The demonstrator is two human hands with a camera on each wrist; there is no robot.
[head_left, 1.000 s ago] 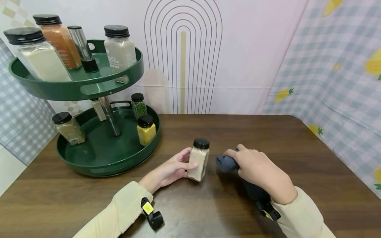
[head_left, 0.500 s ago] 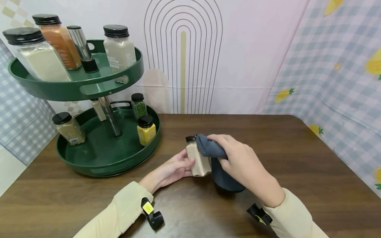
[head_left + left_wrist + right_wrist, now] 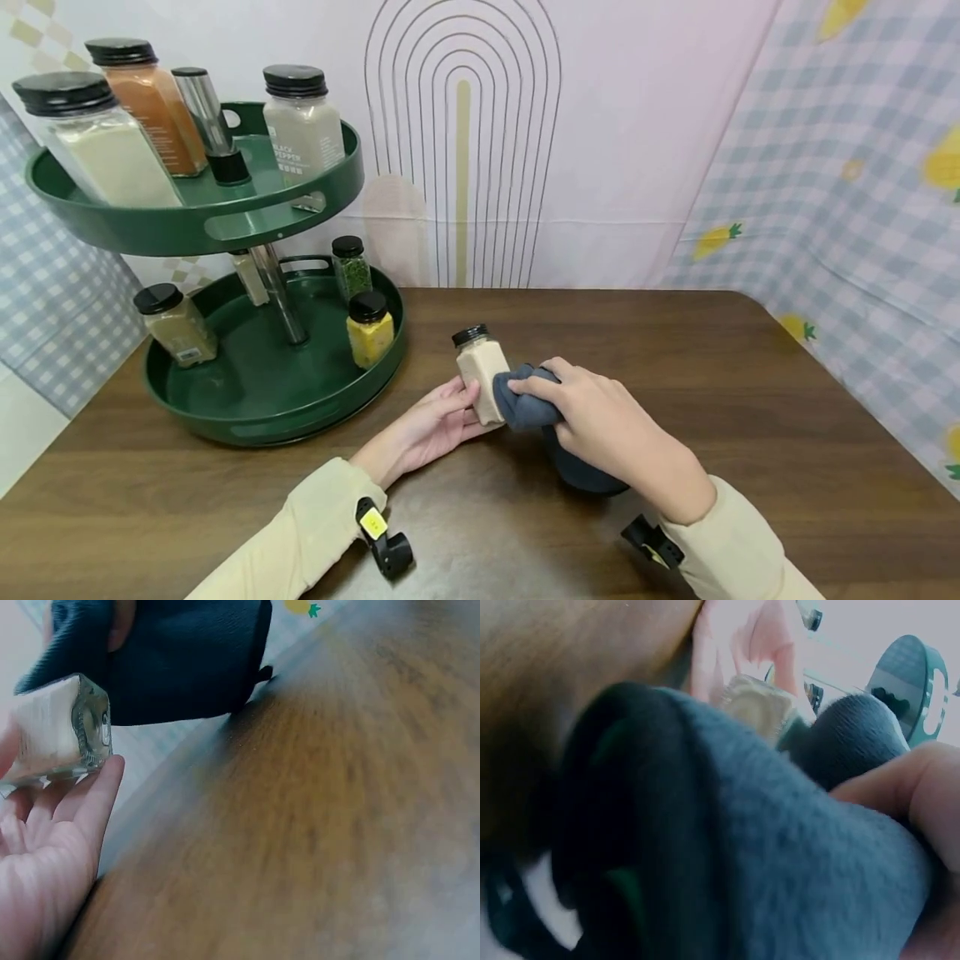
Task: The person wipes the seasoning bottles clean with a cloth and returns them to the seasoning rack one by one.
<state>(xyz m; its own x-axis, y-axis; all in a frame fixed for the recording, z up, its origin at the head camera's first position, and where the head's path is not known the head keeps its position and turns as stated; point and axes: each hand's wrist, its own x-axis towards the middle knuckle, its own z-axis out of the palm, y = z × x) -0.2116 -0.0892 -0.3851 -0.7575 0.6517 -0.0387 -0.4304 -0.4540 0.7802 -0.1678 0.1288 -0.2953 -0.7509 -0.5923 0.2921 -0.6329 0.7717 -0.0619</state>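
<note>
My left hand (image 3: 438,421) grips a small square glass spice jar (image 3: 482,367) with a black lid and pale powder inside. The jar tilts, its lid leaning left and its base toward the right. Bunched in my right hand (image 3: 611,417) is a dark blue-grey cloth (image 3: 525,398), pressed against the jar's right side. Its loose end hangs below the hand over the table. In the left wrist view the jar's clear base (image 3: 91,724) faces the camera, with the cloth (image 3: 180,660) behind it. The right wrist view is mostly filled by the cloth (image 3: 802,847).
A green two-tier turntable rack (image 3: 270,429) stands at the left. Large jars and a silver-and-black cylinder (image 3: 210,125) occupy its upper tier; small spice jars, one yellow (image 3: 370,337), sit on the lower. The brown wooden table (image 3: 712,375) extends right to a patterned curtain (image 3: 847,208).
My right hand has moved left with the cloth, bringing it onto the jar, then down its side. The jar has gone from nearly upright to tilted, lid to the left.
</note>
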